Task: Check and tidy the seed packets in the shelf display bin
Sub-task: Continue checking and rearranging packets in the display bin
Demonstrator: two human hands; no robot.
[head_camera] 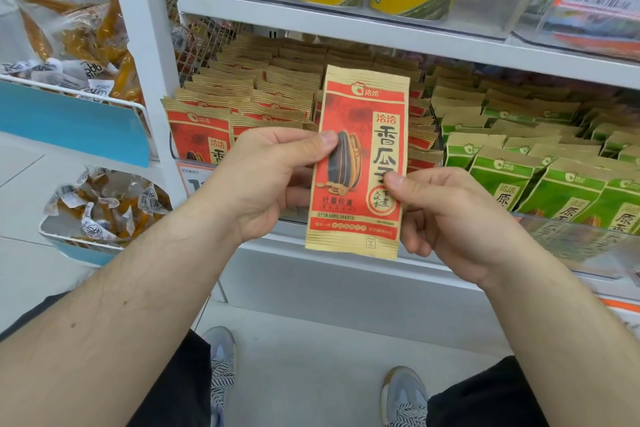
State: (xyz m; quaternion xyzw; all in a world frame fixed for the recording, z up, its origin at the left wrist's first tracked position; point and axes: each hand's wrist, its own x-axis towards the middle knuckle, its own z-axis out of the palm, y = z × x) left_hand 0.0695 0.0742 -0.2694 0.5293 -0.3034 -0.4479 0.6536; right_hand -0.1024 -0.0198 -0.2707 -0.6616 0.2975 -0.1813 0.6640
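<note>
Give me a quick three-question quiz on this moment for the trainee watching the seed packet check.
1. True or false: both hands hold the red seed packet in front of the bin.
2. Which packets fill the section to the right of the red packets in the bin? A) green B) blue C) black
3. Fill in: the held packet stands ____, printed face toward the camera.

Key:
1. True; the left hand pinches its left edge, the right hand its right edge.
2. A, the green packets.
3. Upright.
</note>
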